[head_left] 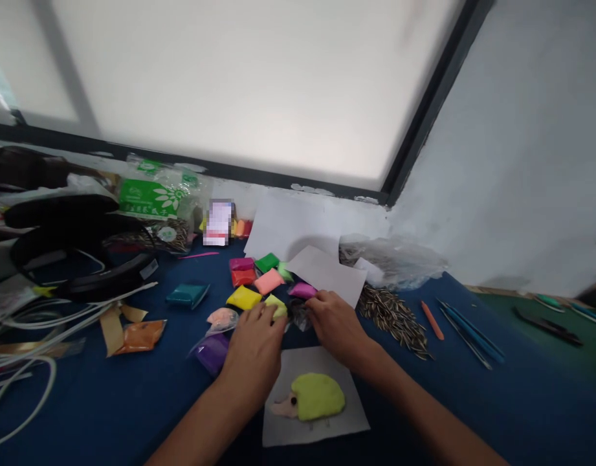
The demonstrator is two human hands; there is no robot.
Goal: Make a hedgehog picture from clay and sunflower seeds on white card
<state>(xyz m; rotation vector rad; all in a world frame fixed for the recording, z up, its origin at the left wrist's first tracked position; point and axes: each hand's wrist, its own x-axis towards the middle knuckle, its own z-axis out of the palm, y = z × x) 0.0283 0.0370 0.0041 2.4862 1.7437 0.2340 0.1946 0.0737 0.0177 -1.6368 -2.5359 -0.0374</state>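
Observation:
My left hand (256, 346) is bent over a pale yellow-green clay packet (277, 305), its fingertips partly hidden behind it. My right hand (339, 330) has its fingers pressed together at a crinkled clear plastic bag (300, 314) with something dark in it. A magenta-purple clay packet (302, 290) touches on the far side of that bag. Between my forearms lies a white paper sheet (317, 439) bearing a flat hedgehog shape (320, 396). Its body is yellow-green clay, its snout pale pink, its eye black; faint drawn legs show below.
Several clay packets, including a yellow one (244, 298) and a violet one (213, 354), surround my left hand. Sunflower seeds (392, 317), an orange stick (432, 320) and blue tweezers (472, 333) lie right. White cables (50, 362) and a blurred phone (219, 223) are left and back.

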